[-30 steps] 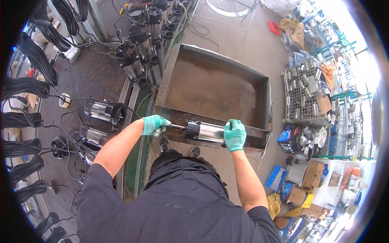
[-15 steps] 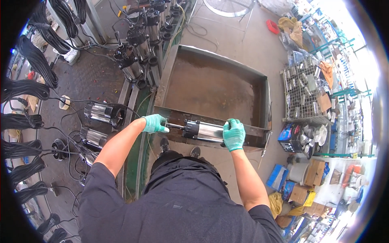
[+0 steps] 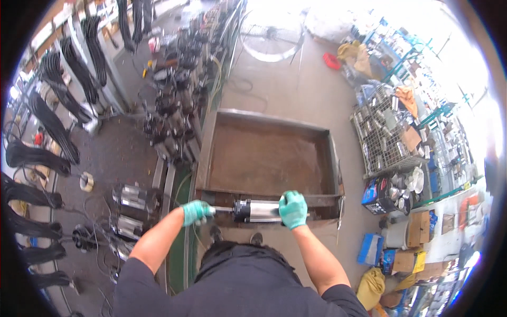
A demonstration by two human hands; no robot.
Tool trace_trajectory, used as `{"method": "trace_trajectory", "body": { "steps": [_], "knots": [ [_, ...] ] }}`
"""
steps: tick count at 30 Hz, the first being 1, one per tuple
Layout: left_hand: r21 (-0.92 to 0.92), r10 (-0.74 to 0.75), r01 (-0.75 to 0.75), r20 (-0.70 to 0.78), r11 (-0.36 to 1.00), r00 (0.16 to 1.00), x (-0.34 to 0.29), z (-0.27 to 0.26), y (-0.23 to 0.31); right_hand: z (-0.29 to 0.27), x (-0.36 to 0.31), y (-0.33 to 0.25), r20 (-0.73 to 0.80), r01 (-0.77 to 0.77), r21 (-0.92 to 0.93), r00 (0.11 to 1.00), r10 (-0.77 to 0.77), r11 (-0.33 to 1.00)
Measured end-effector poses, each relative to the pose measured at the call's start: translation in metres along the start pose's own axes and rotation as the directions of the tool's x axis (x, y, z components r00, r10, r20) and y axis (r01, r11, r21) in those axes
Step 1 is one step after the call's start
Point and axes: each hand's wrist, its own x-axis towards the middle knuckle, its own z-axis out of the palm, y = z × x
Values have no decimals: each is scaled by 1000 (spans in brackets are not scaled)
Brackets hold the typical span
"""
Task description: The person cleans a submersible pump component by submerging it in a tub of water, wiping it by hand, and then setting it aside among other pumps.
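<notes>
A silver motor cylinder (image 3: 264, 210) with a black end cap lies level across the near edge of a rusty metal tank (image 3: 206, 153). A thin shaft (image 3: 224, 210) sticks out of its left end. My left hand (image 3: 196, 212), in a green glove, is closed around the shaft's outer end. Whether a small part sits there too is hidden by the fingers. My right hand (image 3: 293, 210), gloved likewise, wraps over the cylinder's right end.
More motors (image 3: 136, 198) lie on the dark bench at left, among cables. Many stand upright (image 3: 174, 105) beyond them. Black cable coils (image 3: 31, 214) hang along the left. A wire basket (image 3: 388, 132) of metal parts, a box (image 3: 377, 195) and cartons (image 3: 418, 230) stand at right.
The view has tilted, so the tank, motor and both hands appear lower in the picture. Both hands keep their hold on the motor and its shaft.
</notes>
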Motion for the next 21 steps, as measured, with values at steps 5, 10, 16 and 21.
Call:
{"method": "trace_trajectory", "body": {
  "steps": [5, 10, 16, 21],
  "knots": [
    [902, 891, -363, -51, 236, 452, 25, 25, -30, -3, -4, -3, 52, -58, -44, 997, 61, 997],
    [883, 760, -219, -204, 415, 617, -8, 32, 4, -5, -2, -5, 64, -74, -42, 995, 77, 996],
    [-133, -224, 212, -90, 968, 970, 6, 2, 11, -3, 2, -6, 100, -84, -53, 991, 89, 995],
    [215, 554, -523, -122, 825, 823, 15, 13, -24, -2, 2, -5, 101, -95, -65, 990, 102, 993]
  ]
}}
